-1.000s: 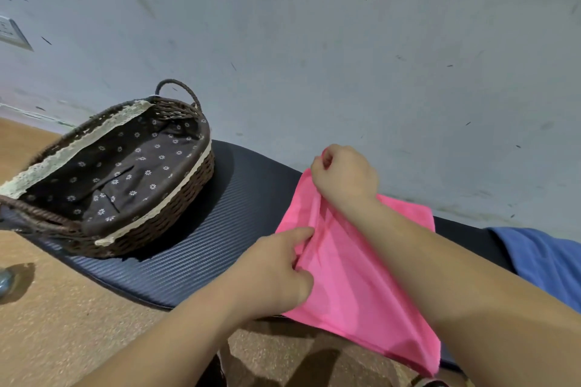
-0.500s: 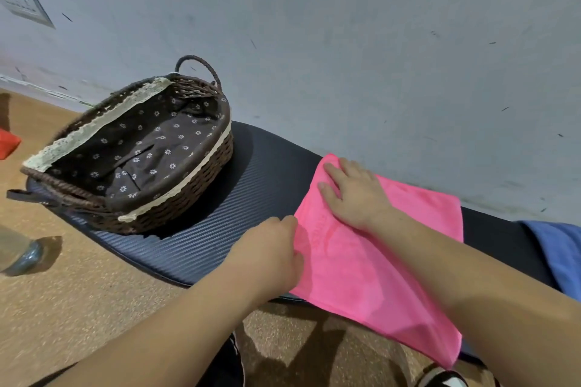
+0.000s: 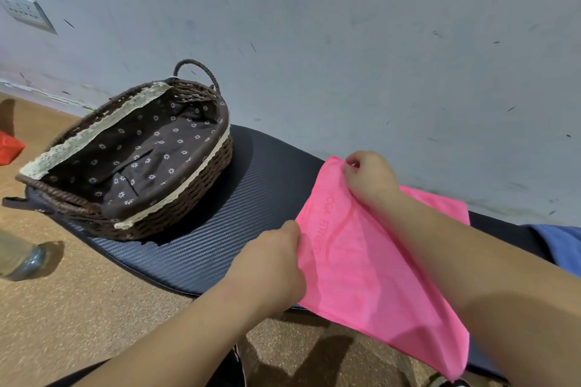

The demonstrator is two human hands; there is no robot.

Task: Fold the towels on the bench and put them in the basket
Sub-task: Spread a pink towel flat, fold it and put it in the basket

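Note:
A pink towel (image 3: pixel 364 276) lies folded on the dark padded bench (image 3: pixel 213 239), its near end hanging over the front edge. My left hand (image 3: pixel 270 264) pinches the towel's left edge near the bench front. My right hand (image 3: pixel 369 177) grips the far left corner with curled fingers. A brown wicker basket (image 3: pixel 201 173) with a dark flowered liner stands on the bench's left end, with nothing in it. A blue towel (image 3: pixel 562 245) shows at the right edge, partly cut off.
The grey wall (image 3: pixel 345 41) runs right behind the bench, with a socket (image 3: pixel 26 11) at upper left. On the brown floor at left are a clear bottle (image 3: pixel 19 258) and a red object (image 3: pixel 9 148).
My right hand went from lying flat on the towel to gripping its far left corner. My left hand kept its hold on the left edge. The view shifted slightly.

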